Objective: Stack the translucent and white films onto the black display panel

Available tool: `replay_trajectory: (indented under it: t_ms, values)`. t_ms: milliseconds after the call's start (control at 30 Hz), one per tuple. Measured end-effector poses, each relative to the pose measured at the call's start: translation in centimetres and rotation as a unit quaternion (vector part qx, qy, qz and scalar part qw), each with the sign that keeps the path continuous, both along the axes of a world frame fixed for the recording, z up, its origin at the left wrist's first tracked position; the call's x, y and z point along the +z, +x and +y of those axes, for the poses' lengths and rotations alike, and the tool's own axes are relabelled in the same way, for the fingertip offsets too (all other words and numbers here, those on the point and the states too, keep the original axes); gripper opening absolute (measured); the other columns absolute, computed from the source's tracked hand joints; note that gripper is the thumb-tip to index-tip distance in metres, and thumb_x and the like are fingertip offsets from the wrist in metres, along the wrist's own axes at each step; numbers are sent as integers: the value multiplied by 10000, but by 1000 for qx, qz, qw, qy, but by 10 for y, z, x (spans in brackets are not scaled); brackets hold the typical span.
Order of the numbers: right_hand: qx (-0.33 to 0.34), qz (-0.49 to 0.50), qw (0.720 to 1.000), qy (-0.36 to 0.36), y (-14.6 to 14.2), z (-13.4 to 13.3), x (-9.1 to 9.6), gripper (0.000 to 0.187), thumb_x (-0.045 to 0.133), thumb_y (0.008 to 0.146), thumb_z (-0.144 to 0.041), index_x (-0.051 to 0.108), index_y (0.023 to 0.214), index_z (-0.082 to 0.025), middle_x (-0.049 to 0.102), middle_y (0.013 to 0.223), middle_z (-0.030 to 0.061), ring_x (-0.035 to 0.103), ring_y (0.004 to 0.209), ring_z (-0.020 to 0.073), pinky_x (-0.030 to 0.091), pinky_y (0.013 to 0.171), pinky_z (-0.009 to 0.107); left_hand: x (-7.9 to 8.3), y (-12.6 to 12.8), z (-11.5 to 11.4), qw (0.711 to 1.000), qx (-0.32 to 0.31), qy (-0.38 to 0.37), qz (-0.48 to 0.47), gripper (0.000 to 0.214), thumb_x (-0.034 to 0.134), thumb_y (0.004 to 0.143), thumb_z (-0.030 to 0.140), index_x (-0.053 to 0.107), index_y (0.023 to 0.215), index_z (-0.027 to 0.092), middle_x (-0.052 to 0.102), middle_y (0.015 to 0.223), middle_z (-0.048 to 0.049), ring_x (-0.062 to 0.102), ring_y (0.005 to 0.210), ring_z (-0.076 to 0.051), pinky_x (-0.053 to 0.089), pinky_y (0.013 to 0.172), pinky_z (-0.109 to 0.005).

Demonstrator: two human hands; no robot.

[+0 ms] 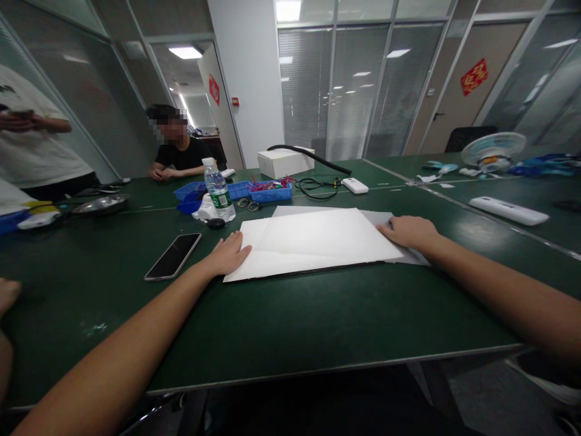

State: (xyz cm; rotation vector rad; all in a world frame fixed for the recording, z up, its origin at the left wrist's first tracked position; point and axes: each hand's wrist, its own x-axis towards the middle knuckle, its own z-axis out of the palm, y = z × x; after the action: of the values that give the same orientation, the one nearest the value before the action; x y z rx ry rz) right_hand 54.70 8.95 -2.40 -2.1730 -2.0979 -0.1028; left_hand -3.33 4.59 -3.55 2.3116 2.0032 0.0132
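Note:
A large sheet of white paper (313,239) with faint creases lies on the table in front of me. Under it, grey sheeting (370,215) shows along the back and right, and a dark edge shows along the front. My left hand (229,253) rests flat on the paper's left edge, fingers stretched and thumb apart. At the right edge, my right hand (411,231) has its fingers curled, with thumb and fingertips closed at the paper's border. Its fingertips are partly hidden.
Left of the paper lies a phone (173,257). Behind stand a water bottle (219,191), blue trays (271,192), a black mouse (216,223) and a white box (285,162). A fan (494,150) sits far right. Two people are across and left; another person's hand (8,295) is at the left edge.

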Motion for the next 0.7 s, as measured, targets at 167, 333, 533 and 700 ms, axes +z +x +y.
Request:
replay_trajectory:
  t_ms: [167, 333, 533, 700]
  values:
    - [28, 16, 999, -26, 8, 10, -3, 500, 651, 1037, -585, 691, 1339, -189, 692, 1385, 128, 670, 1257, 277, 545, 1113, 559, -1, -1, 0, 1000, -1, 3, -4, 858, 232, 1094, 587, 271, 1735, 18, 247, 1803, -256, 235, 1697, -373, 262, 1336, -588]
    - [91, 72, 993, -2, 7, 11, -8, 485, 662, 1049, -509, 650, 1433, -213, 623, 1512, 136, 628, 1341, 295, 536, 1142, 570, -1, -1, 0, 1000, -5, 6, -4, 870, 188, 1095, 599, 270, 1732, 12, 234, 1799, -267, 239, 1697, -370, 270, 1328, -606]
    - [48, 110, 992, 33, 7, 16, -15, 511, 630, 1059, -554, 642, 1449, -224, 642, 1482, 138, 658, 1284, 280, 562, 1108, 546, -1, -2, 0, 1000, -8, 8, -5, 904, 202, 1087, 649, 274, 1735, 22, 240, 1794, -270, 247, 1694, -368, 277, 1326, -600]
    - [-15, 110, 992, 57, 13, 16, -12, 628, 577, 1044, -681, 650, 1445, -204, 709, 1358, 151, 695, 1214, 281, 553, 1102, 565, 1, -1, -1, 1000, -7, 0, -5, 952, 191, 1080, 688, 244, 1738, 3, 219, 1797, -282, 222, 1700, -375, 254, 1336, -592]
